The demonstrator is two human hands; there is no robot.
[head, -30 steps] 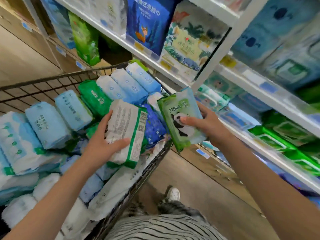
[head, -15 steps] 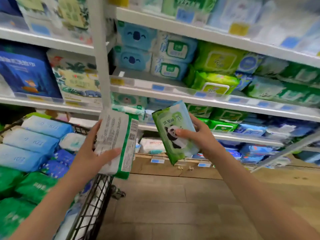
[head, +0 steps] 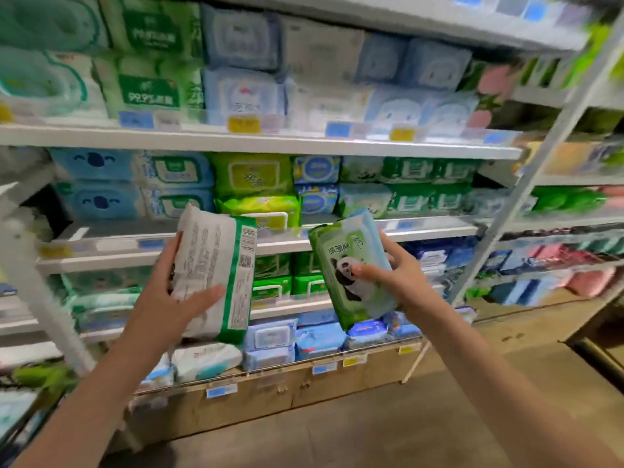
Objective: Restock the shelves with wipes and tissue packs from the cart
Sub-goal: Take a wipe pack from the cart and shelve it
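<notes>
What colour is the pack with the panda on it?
Green, with a black-and-white panda; the panda pack shows best in the head view.

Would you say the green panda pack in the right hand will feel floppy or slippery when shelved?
Probably soft: the panda pack bulges in the right hand. Its smooth film may slip. One hand carries it, so likely light.
</notes>
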